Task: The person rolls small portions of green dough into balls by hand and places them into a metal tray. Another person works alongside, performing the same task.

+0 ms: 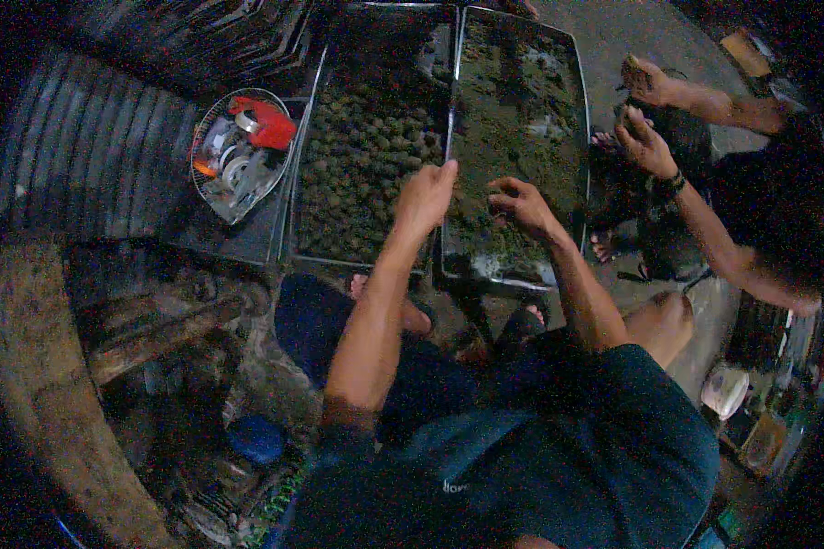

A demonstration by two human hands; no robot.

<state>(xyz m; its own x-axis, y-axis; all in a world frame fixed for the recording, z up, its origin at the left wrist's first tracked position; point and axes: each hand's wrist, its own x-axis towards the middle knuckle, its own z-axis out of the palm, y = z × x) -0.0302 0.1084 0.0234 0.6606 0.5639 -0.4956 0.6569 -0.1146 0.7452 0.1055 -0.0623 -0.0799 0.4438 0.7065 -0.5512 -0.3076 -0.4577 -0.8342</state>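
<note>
Two metal-rimmed trays lie side by side before me. The left tray (pixel 333 261) holds many small dark round balls (pixel 364 165), seemingly of a moist, crumbly material. Loose greenish-brown crumbly material (pixel 515 147) covers the right tray (pixel 586 130). My left hand (pixel 426 195) is above the left tray's right side, by the rims between the two trays. Its fingers are drawn together, and whether something is inside is hidden. Over the loose material is my right hand (pixel 524 208), its fingers curled but apart, with nothing visible between them. Both hands are somewhat blurred.
A wire basket (pixel 285 175) with a red item and tape rolls stands left of the trays. At the right, another person's hands (pixel 649 144) hold small dark lumps. Corrugated metal sheet (pixel 96 144), wooden pieces (pixel 172 336) and a blue round object (pixel 255 438) lie leftward.
</note>
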